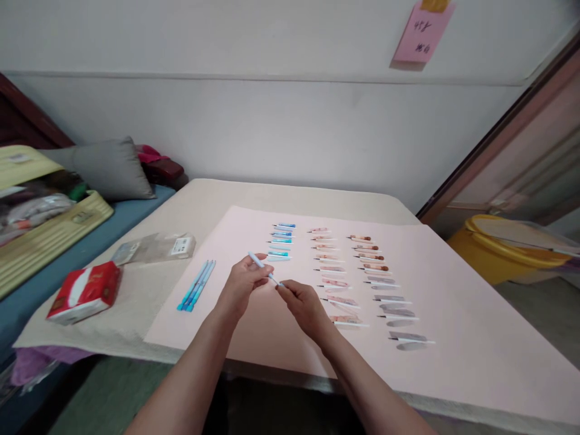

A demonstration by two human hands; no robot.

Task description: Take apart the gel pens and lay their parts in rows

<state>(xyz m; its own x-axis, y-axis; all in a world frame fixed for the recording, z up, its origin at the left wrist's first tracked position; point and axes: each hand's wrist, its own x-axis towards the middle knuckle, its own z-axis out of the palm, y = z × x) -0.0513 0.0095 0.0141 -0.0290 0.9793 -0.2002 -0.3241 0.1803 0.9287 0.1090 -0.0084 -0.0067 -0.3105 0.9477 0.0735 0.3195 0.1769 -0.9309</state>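
Observation:
My left hand (241, 283) is closed round a light blue pen (255, 259), which slants down to the right over the pink sheet. At its lower end, the fingertips of my right hand (302, 303) pinch a thin tip part, partly hidden by the fingers. Left of my hands, three whole blue pens (197, 286) lie side by side. Beyond and to the right, disassembled pens lie in columns, thin refills beside their barrel pieces: blue pieces (281, 234), pinkish pieces (334, 283), brown-ended pieces (374, 258) and grey pieces (401, 312).
A red tissue pack (86, 293) and a clear plastic bag (156, 246) lie on the table's left side. The pink sheet (466, 338) covers most of the table. A bench with a grey pillow (106, 169) stands left; a yellow bucket (493, 251) stands right. The wall is behind.

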